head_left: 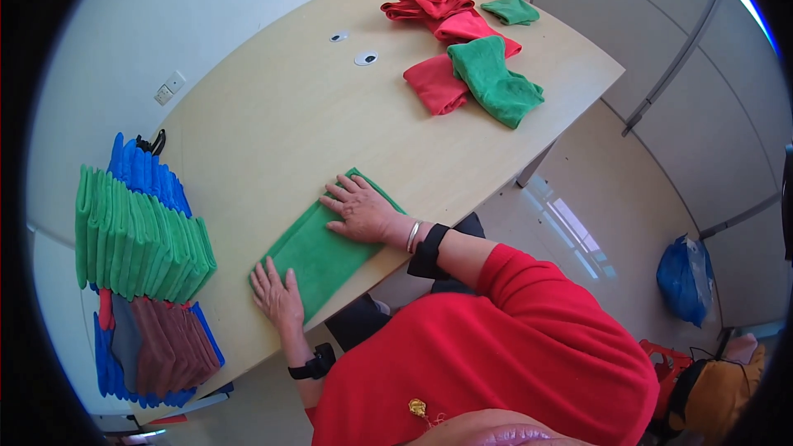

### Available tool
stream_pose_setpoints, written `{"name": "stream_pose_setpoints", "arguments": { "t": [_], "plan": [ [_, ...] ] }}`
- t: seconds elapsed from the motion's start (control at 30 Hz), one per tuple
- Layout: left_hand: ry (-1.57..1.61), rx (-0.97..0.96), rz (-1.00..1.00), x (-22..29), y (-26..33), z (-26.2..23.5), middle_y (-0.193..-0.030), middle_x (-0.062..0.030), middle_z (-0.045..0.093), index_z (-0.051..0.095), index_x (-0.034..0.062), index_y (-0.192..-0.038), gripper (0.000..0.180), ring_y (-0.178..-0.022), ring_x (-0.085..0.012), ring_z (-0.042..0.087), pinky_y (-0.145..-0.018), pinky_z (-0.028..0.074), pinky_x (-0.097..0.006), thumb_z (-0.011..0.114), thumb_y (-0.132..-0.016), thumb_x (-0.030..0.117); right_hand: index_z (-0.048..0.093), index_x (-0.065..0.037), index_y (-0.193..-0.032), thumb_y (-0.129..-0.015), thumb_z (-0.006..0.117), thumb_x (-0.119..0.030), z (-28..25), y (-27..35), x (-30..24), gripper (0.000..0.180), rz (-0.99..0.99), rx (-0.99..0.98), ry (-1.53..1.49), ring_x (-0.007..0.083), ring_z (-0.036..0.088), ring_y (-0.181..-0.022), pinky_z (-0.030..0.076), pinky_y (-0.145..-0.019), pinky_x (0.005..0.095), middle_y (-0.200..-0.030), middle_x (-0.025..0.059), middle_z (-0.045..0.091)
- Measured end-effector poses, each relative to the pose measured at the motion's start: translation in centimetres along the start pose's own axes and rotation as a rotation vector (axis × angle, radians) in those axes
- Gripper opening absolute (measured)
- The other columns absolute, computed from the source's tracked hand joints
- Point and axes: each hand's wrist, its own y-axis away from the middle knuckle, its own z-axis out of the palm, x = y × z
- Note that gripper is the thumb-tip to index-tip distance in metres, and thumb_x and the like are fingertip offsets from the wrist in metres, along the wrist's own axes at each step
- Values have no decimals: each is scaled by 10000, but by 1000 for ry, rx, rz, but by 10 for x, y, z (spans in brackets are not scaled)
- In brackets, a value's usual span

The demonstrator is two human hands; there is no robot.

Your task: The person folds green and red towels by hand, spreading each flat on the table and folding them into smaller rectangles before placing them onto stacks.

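A green cloth (pixel 320 260), folded into a long rectangle, lies flat along the near edge of the table. My left hand (pixel 279 297) rests on its left end with the fingers spread. Over the cloth's right end lies my right hand (pixel 363 213), its palm down and fingers stretched out. Both hands press on the fabric without gripping it. Part of the cloth is hidden under my palms.
Folded green cloths (pixel 140 235) stand stacked at the table's left end, beside blue cloths (pixel 149 172) and brown cloths (pixel 169 343). Crumpled red cloths (pixel 429 2) and a loose green cloth (pixel 496 83) lie far right. Two googly eyes (pixel 366 58) sit mid-table.
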Motion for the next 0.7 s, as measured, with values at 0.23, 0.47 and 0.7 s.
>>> {"name": "stream_pose_setpoints", "arguments": {
  "t": [0.23,0.47,0.7],
  "plan": [
    [40,45,-80,-42,6,13,-1517,-99,261,288,154,-1464,607,-1407,-289,207,-1106,177,-526,362,-957,479,452,-104,-1363,-908,450,-473,-8,14,24,586,108,31,20,336,302,-1346,199,-1117,458,-1416,135,408],
    [-2,23,-227,-65,19,12,-1512,-95,269,304,157,-1457,581,-1406,-279,214,-1108,182,-524,338,-968,469,433,-98,-1368,-901,478,-428,-16,22,36,574,201,50,88,339,323,-1334,235,-1100,467,-1414,148,400],
    [-58,169,-250,-30,33,-20,-1508,-111,273,364,131,-1423,543,-1395,-292,239,-1110,173,-539,421,-957,405,432,-77,-1357,-846,598,-316,-27,12,-7,587,90,135,61,346,346,-1321,276,-1082,488,-1414,173,385]
  ]
}}
